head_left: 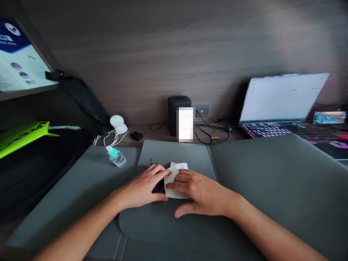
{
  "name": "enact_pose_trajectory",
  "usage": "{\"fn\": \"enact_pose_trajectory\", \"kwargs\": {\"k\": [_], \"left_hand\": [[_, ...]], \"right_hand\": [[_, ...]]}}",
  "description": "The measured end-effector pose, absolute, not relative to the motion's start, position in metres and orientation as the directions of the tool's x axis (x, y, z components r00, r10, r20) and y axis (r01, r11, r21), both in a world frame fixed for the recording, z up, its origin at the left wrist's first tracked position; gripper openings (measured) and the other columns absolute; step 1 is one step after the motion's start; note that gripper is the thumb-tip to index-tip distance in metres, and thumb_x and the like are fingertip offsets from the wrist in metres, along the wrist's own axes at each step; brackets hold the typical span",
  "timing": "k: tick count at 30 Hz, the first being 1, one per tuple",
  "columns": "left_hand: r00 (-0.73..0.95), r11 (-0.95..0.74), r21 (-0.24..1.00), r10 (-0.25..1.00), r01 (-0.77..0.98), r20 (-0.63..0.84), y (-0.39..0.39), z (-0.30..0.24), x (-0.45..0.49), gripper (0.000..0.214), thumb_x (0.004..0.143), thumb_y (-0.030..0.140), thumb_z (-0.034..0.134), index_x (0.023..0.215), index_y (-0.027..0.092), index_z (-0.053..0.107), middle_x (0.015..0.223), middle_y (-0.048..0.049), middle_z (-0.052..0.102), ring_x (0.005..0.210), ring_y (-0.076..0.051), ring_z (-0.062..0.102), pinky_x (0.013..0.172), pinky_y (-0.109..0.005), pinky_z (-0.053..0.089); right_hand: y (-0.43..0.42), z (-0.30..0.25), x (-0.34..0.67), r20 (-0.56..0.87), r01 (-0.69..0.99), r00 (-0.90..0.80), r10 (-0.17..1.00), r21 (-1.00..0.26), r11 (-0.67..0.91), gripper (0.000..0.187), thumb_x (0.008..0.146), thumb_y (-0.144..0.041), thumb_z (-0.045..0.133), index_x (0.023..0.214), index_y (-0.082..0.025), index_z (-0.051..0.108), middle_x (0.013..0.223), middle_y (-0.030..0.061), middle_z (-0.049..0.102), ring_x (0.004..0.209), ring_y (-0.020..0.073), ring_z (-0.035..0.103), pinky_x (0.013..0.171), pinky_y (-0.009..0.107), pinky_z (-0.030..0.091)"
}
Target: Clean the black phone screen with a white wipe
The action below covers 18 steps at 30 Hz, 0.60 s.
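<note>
My left hand (145,186) lies on a dark flat object (158,187), mostly hidden, on the grey desk mat (168,154). Its fingers curl over the object's edge and touch a white cloth or tissue (175,171). My right hand (195,190) rests flat on top of that white cloth, fingers stretched out and pressed down, thumb spread on the mat. The cloth covers most of the dark object.
A small clear bottle with a teal cap (116,156) lies left of the hands. Behind stand a black cylinder speaker (175,108), white earphones (116,127), cables and a wall socket (203,109). An open laptop (282,105) sits at the right, a black bag (40,159) at the left.
</note>
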<state>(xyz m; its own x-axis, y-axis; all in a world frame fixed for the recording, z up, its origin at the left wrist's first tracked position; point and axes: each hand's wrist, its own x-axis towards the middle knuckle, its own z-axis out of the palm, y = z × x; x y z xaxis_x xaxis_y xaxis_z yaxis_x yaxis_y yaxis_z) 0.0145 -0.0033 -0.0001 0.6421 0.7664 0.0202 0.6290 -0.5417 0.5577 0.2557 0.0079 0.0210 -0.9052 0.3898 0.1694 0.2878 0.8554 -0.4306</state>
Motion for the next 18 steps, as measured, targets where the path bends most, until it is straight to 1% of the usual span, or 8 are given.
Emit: {"fn": "enact_pose_trajectory", "kwargs": {"k": [7,13,18], "left_hand": [[0.647,-0.549,0.552,0.762,0.627,0.023,-0.0028,-0.0002,0.0153,0.064,0.085,0.029,0.068,0.142,0.033,0.039,0.125,-0.0051,0.052,0.121,-0.028,0.048,0.102,-0.043,0.043],[0.639,-0.541,0.548,0.769,0.638,0.014,-0.0038,0.0024,0.0155,0.067,0.083,0.031,0.072,0.141,0.033,0.040,0.125,-0.0039,0.053,0.120,-0.027,0.049,0.102,-0.043,0.043],[0.642,-0.540,0.546,0.767,0.640,0.005,-0.0039,0.0028,0.0153,0.068,0.084,0.030,0.073,0.142,0.033,0.039,0.125,-0.0043,0.052,0.121,-0.027,0.048,0.103,-0.042,0.042]], "right_hand": [[0.0055,0.0267,0.2569,0.124,0.351,-0.893,0.433,-0.413,0.840,0.049,0.090,-0.052,0.060,0.124,-0.017,0.060,0.102,0.0102,0.068,0.092,0.0231,0.063,0.079,0.035,0.042],[0.0058,0.0255,0.2572,0.129,0.356,-0.891,0.436,-0.399,0.845,0.051,0.088,-0.054,0.062,0.122,-0.016,0.061,0.098,0.0098,0.068,0.090,0.0234,0.062,0.083,0.037,0.042],[0.0057,0.0256,0.2577,0.135,0.353,-0.887,0.441,-0.414,0.839,0.050,0.089,-0.053,0.062,0.122,-0.016,0.061,0.102,0.0096,0.068,0.092,0.0225,0.062,0.082,0.036,0.042]]}}
